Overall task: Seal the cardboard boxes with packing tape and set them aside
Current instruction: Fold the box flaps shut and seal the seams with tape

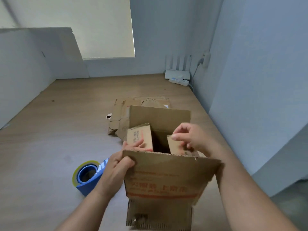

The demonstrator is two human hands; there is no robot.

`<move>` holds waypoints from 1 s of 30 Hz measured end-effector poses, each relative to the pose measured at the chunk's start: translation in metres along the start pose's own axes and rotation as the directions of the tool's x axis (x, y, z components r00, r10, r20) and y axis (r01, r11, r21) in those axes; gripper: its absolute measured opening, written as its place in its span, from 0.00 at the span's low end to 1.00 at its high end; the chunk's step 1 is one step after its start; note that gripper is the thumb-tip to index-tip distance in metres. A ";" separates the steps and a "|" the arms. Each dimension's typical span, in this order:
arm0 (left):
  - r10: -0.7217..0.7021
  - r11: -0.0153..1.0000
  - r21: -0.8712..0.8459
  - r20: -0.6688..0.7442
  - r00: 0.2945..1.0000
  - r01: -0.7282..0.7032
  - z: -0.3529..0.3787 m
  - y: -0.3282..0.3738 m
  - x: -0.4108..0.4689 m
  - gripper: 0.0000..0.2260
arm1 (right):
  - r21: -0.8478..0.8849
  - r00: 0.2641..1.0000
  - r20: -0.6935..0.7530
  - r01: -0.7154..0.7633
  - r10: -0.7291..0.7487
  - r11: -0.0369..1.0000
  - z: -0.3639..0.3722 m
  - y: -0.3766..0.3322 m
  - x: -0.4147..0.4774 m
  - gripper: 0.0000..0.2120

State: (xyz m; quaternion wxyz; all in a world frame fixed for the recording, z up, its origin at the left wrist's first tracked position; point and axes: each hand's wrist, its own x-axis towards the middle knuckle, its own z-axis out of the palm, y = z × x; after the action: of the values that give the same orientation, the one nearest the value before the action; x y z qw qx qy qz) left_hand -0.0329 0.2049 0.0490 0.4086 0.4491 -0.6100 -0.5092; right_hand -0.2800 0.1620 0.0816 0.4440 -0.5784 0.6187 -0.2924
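Your box (160, 177) stands open at 6 o'clock on the tabletop (58, 130), flaps up. Your left hand (116, 169) pinches the near flap's left corner. Your right hand (191, 139) curls its fingers (178, 136) round the right inner flap's edge. The tape (86, 174) lies just beside the box at 8 o'clock, and flat cardboard (120, 112) lies behind it at 12. A wall (250, 97) crowds 3 o'clock, while open tabletop runs toward 10.

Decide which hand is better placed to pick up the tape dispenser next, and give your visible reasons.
Left, probably. The tape dispenser lies on the table just beside the left hand, which grips the box. The right hand holds an inner flap across the box from it.
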 end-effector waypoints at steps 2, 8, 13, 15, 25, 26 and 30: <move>-0.025 0.998 0.059 0.010 1.000 0.024 0.005 0.000 0.004 0.22 | -0.016 0.990 0.060 -0.130 0.130 0.991 0.004 0.015 0.000 0.05; -0.056 0.975 0.208 -0.129 0.990 0.082 0.007 -0.028 -0.007 0.08 | 0.481 0.983 0.065 -0.184 0.174 0.857 -0.005 0.053 -0.018 0.19; -0.103 0.949 0.245 -0.346 0.933 0.196 0.012 -0.047 -0.017 0.11 | 0.146 0.988 -0.146 -0.032 0.054 0.989 0.005 0.068 -0.028 0.34; -0.138 0.942 0.236 -0.373 0.917 0.238 0.012 -0.051 -0.018 0.07 | 0.169 0.974 -0.228 0.031 0.008 0.985 0.011 0.068 -0.024 0.34; -0.417 0.902 0.002 -0.256 0.872 0.432 0.006 -0.046 -0.012 0.31 | -0.070 0.984 -0.170 -0.061 0.048 0.996 0.027 0.053 -0.015 0.05; -0.443 0.890 -0.005 -0.246 0.862 0.456 0.006 -0.046 -0.010 0.30 | -0.194 0.979 -0.199 -0.086 0.047 0.977 0.032 0.057 -0.018 0.13; -0.498 0.856 0.021 -0.234 0.835 0.517 0.004 -0.040 0.001 0.23 | -0.033 0.912 -0.290 -0.312 0.290 0.950 0.046 0.070 -0.030 0.44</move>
State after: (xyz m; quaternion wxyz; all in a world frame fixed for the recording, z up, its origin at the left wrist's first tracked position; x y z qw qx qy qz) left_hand -0.0317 0.2017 0.0090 0.3050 0.6650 -0.4405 -0.5204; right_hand -0.2730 0.2094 0.0067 0.3683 -0.4457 0.7680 -0.2753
